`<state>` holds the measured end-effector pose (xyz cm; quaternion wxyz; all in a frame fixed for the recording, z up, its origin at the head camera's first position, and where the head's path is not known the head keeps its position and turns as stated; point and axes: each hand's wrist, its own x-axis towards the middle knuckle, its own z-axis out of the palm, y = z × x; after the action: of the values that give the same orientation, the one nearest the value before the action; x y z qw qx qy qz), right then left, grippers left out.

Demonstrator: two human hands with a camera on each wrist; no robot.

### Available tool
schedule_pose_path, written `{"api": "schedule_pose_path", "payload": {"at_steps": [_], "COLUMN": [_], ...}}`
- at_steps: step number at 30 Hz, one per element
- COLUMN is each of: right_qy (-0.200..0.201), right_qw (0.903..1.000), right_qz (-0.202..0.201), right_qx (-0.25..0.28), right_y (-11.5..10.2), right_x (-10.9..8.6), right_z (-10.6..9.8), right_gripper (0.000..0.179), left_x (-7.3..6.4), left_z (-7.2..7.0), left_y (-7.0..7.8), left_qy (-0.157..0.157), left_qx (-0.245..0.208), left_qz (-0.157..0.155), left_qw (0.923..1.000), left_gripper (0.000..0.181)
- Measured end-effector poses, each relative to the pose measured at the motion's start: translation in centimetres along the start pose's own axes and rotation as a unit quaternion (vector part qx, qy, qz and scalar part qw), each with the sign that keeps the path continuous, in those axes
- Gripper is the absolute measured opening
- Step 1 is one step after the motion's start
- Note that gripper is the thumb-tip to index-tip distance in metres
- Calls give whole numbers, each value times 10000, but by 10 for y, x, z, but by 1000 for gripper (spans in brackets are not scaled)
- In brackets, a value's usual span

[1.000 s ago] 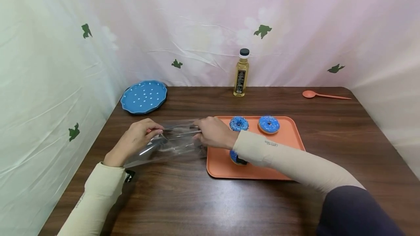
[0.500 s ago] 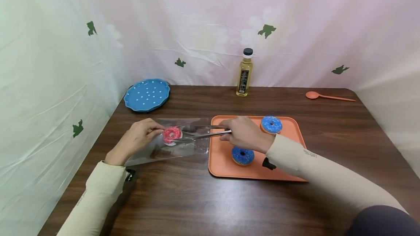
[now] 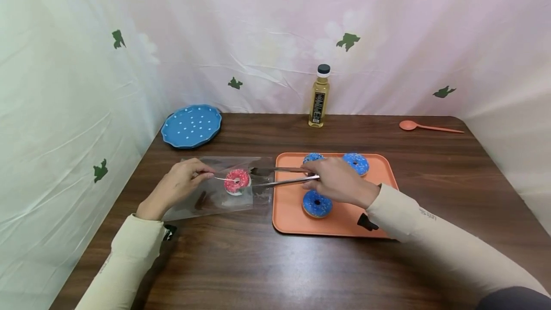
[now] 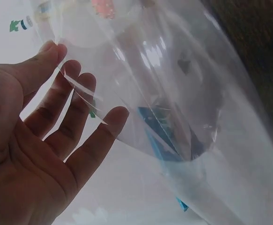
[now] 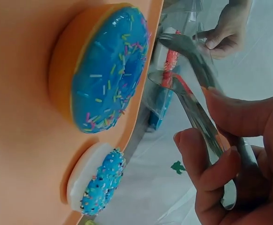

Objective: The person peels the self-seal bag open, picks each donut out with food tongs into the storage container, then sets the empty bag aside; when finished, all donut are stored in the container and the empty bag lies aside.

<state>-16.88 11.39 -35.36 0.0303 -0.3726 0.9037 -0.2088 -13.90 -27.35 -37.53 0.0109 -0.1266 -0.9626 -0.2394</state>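
My left hand (image 3: 178, 185) pinches the edge of a clear plastic bag (image 3: 202, 207) between thumb and forefinger; in the left wrist view the other fingers are spread beside the film (image 4: 183, 93). A pink doughnut (image 3: 236, 181) with sprinkles lies at the bag; whether it sits fully inside cannot be told through the clear film. My right hand (image 3: 336, 178) grips metal tongs (image 3: 286, 182) from the right. Their arms are spread, and the tips sit close by the doughnut's right side. Beneath that hand, an orange tray (image 3: 286, 221) bears blue doughnuts (image 3: 317, 204), one partly hidden.
A blue polka-dot plate (image 3: 191, 126) is at the back left. An oil bottle (image 3: 318, 102) stands upright behind the tray, near the curtain. At the back right lies an orange spoon (image 3: 409, 125). Fabric walls border the wooden table (image 3: 241, 262).
My right hand and the tongs have drawn back to the right, over the tray. The pink doughnut has shifted right from beside my left fingers, and the tongs have spread. My left hand stays about where it was.
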Motion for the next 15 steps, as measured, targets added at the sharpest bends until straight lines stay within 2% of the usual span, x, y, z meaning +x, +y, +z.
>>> {"api": "schedule_pose_path", "payload": {"at_steps": [3, 10, 15], "right_qy": [12, 9, -64], "right_qw": [10000, 9996, 9990], "right_qz": [56, 84, 222], "right_qx": [-20, 265, 379], "right_y": [-2, -5, -7], "right_x": [3, 13, 18], "right_z": [2, 12, 12], "right_gripper": [26, 31, 38], "left_x": [0, 0, -1], "left_z": [0, 3, 0], "left_y": [1, 0, 1], "left_qy": [-22, 176, 208], "left_qx": [-30, 44, 139], "left_qz": [-17, 290, 359], "left_qw": [10000, 9994, 9990], "left_gripper": [16, 15, 14]}}
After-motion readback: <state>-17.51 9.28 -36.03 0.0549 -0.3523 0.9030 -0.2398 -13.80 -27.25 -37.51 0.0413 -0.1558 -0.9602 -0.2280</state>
